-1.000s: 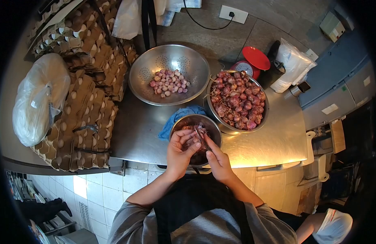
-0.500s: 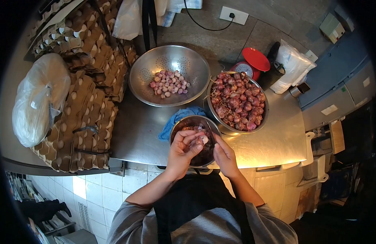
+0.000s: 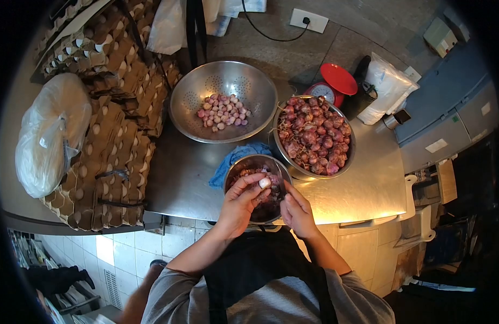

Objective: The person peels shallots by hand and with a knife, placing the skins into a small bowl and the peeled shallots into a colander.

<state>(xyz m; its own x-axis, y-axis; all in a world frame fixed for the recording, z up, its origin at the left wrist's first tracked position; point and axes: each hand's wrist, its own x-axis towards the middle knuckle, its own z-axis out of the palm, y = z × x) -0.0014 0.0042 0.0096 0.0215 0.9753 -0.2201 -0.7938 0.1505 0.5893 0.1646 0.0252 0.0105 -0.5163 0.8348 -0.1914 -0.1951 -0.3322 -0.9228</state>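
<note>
Between the fingertips of my left hand [image 3: 237,209] is a small pale shallot [image 3: 265,183], its cut-looking white end facing up. My right hand [image 3: 297,213] is closed round a knife [image 3: 282,175], whose thin blade points away from me; its handle is hidden in the fist. Both hands are over a steel bowl [image 3: 239,162] with skins and trimmings inside. Just behind stands a steel colander [image 3: 184,121] holding peeled shallots [image 3: 223,112]. To its right a deep steel pot [image 3: 284,153] is heaped with unpeeled shallots [image 3: 317,135].
A blue cloth [image 3: 221,170] lies against the bowl. Stacked egg trays [image 3: 106,162] and a tied plastic bag [image 3: 55,135] fill the left side. A red kitchen scale [image 3: 338,80] stands behind the pot. Another person's limb [image 3: 138,297] shows at lower left.
My left fingers have turned the shallot, so its white end shows more. The right hand with the knife has shifted slightly down. Another person's limb has come into view at lower left.
</note>
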